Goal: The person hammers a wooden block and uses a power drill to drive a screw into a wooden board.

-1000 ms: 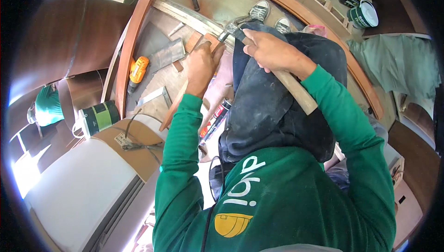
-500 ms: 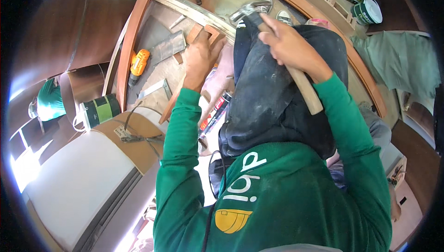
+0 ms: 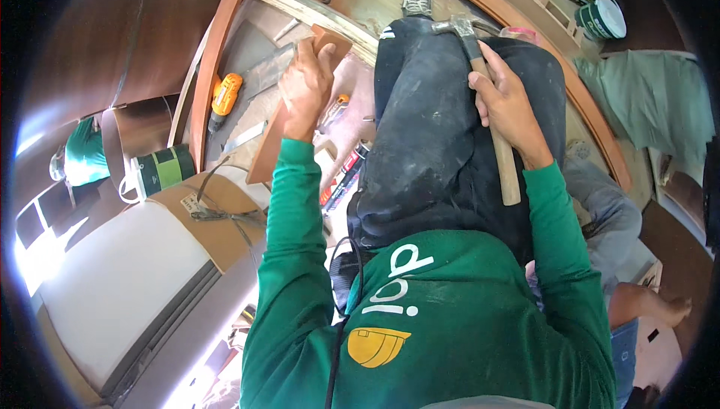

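My right hand (image 3: 502,101) is closed round the wooden handle of a claw hammer (image 3: 504,172), whose metal head lies over my dark trouser leg. My left hand (image 3: 306,86) grips a reddish-brown wooden piece (image 3: 265,160) that slants from beside a pale timber strip (image 3: 289,9) down toward my left sleeve. An orange and black cordless drill (image 3: 226,97) lies left of that hand on the boards, with a metal square (image 3: 244,136) near it. Tubes (image 3: 343,176) lie beside my left thigh.
Curved wooden rails (image 3: 214,64) frame both sides. A bucket (image 3: 163,169) and wrapped sheets (image 3: 127,274) are at left, another bucket (image 3: 600,19) at upper right, green cloth (image 3: 637,101) at right. A green-clad co-worker (image 3: 84,150) is at far left; another person's grey-clad leg (image 3: 607,214) is at right.
The hammer in my right hand has swung right and turned more upright. My left hand and the wooden piece have moved up and left. More of the person at right shows.
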A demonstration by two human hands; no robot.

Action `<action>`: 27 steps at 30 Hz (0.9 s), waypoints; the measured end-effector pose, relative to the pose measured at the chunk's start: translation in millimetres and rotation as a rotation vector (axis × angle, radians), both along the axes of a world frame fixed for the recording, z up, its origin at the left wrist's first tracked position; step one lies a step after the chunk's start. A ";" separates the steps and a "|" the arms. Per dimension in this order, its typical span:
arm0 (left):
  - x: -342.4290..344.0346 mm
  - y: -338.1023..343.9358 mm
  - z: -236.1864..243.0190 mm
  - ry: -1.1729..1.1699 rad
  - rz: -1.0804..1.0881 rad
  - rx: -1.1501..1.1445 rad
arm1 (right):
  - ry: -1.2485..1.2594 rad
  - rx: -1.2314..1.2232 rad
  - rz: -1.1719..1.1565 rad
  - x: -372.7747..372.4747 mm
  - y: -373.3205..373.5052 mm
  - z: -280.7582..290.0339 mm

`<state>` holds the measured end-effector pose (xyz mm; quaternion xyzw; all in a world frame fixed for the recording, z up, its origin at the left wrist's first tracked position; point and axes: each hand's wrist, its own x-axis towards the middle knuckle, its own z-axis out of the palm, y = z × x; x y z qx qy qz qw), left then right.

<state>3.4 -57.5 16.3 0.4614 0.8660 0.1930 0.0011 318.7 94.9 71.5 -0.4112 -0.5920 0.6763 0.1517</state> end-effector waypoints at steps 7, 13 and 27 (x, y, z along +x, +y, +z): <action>-49.6 3.0 7.7 -0.601 -0.055 0.030 | -0.017 0.021 -0.046 -7.9 -2.6 2.0; -60.2 -0.3 -15.1 -0.662 -0.079 0.154 | -0.062 0.034 -0.054 -17.4 -4.5 3.7; -76.9 13.0 -46.5 -0.674 -0.096 0.355 | -0.101 0.087 -0.038 -31.7 -5.2 0.3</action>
